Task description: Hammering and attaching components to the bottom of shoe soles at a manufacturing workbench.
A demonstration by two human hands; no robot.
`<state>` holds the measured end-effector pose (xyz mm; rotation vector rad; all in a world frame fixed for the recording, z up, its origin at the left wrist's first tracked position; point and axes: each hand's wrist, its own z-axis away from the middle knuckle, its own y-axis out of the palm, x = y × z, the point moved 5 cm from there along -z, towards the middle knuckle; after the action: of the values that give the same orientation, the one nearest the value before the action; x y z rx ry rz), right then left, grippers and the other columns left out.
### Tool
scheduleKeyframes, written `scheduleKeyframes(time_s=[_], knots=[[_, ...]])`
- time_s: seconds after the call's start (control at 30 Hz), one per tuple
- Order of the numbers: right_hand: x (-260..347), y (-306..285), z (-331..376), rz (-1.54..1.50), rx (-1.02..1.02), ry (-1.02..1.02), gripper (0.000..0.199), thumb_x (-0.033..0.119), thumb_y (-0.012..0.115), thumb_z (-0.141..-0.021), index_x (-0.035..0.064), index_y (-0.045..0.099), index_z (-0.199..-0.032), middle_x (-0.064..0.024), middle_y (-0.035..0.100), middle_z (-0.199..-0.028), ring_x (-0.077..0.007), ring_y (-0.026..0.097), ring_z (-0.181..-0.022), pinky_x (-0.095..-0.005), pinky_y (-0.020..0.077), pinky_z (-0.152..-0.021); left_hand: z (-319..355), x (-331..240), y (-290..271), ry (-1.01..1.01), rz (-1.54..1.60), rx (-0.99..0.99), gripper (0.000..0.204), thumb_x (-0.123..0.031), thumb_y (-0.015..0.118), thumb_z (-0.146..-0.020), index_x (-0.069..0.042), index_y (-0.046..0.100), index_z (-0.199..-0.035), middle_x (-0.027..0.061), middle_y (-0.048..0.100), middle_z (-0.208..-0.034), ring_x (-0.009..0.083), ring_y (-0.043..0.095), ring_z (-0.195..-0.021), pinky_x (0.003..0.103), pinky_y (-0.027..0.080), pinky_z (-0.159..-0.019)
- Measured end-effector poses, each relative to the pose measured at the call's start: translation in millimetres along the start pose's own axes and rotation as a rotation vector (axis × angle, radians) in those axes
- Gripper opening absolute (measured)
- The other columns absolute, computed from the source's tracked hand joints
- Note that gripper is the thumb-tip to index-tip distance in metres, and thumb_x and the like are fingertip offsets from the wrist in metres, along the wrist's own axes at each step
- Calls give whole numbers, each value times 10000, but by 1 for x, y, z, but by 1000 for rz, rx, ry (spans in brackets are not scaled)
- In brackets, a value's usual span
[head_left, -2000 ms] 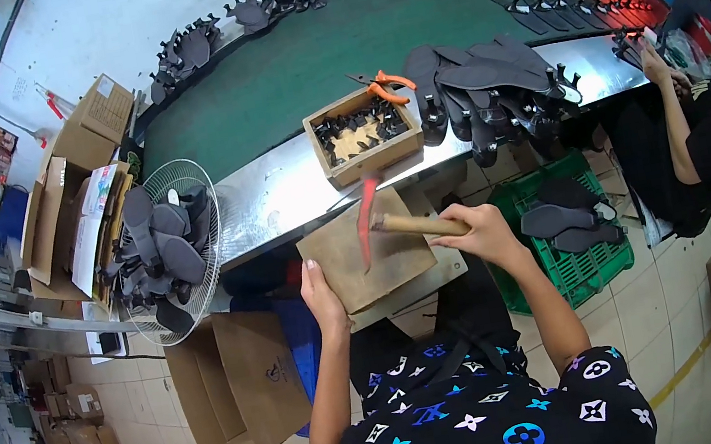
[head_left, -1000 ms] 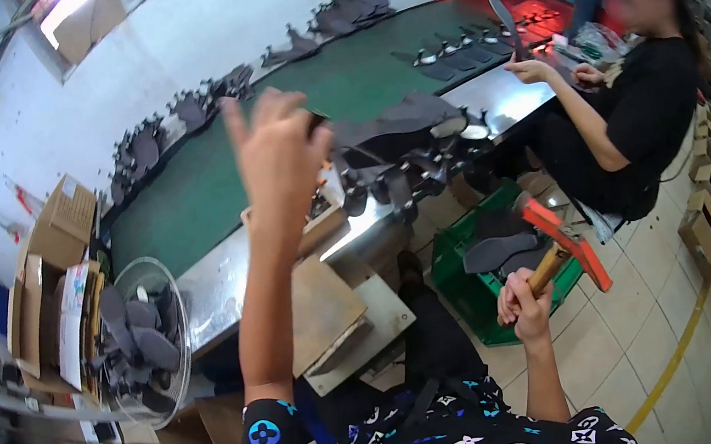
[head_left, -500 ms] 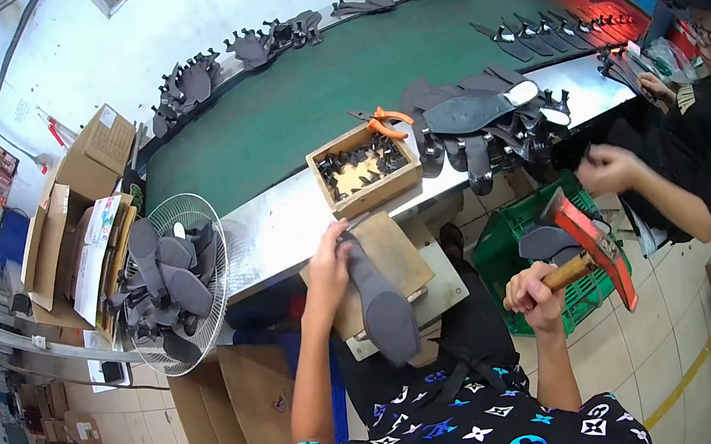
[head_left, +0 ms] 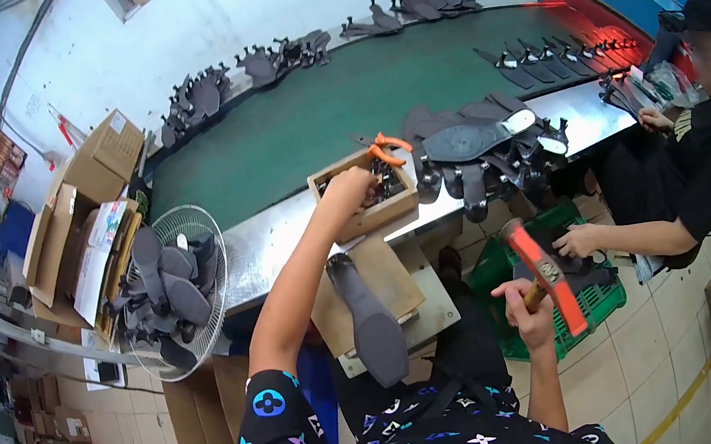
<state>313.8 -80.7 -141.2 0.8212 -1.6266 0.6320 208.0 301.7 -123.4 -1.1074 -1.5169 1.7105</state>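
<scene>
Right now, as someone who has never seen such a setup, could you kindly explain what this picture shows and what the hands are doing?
This is one wide, curved view from a camera on a worker's head, looking down. No machine holds anything: both bare hands are the wearer's. The left hand reaches into a small wooden box on the metal bench. The right hand grips a red hammer. A dark shoe sole lies on a cardboard pad before them. More soles sit on the bench, others in a wire basket. Another person sits to the right.
</scene>
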Motion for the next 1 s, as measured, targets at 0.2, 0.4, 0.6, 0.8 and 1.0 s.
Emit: scheduleKeyframes(time_s=[0.2, 0.4, 0.6, 0.8, 1.0], knots=[[27, 12, -15, 30, 74, -91, 258, 246, 632, -1004, -5, 688, -1023, 57, 489, -602, -15, 390, -463, -197, 283, -420, 47, -4, -33, -165, 795, -395, 129, -61, 660, -922, 12, 740, -993, 115, 725, -876, 143, 678, -684, 284, 551, -645], [89, 63, -49, -181, 218, -159, 276, 234, 695, -965, -7, 690, -1100, -11, 598, -726, -23, 455, -515, -180, 330, -454, 152, -104, -81, -190, 1610, -595, 259, -120, 727, -924, 45, 682, -1119, 83, 708, -881, 125, 653, -696, 241, 516, -607], [132, 126, -44, -186, 431, -162, 291, 234, 715, -946, -29, 686, -1070, -67, 656, -862, -75, 547, -652, -215, 421, -560, 239, -169, -133, 164, 571, -875, 254, 64, 719, -746, 24, 725, -997, 113, 680, -881, 203, 672, -729, 286, 553, -671], [140, 145, -24, -173, 610, -53, 204, 126, 760, -879, -37, 683, -974, -116, 678, -938, -127, 599, -786, -253, 476, -688, 280, -180, -137, 366, 276, -940, 416, 12, 741, -688, 49, 675, -1097, 140, 686, -980, 277, 679, -816, 334, 567, -718], [132, 151, -22, -126, 621, -2, 166, -5, 731, -801, -40, 677, -954, -125, 669, -1011, -115, 610, -832, -242, 489, -713, 276, -115, -84, -111, 688, -923, 565, -56, 810, -778, -15, 562, -1284, 152, 697, -1083, 273, 683, -925, 332, 545, -785]])
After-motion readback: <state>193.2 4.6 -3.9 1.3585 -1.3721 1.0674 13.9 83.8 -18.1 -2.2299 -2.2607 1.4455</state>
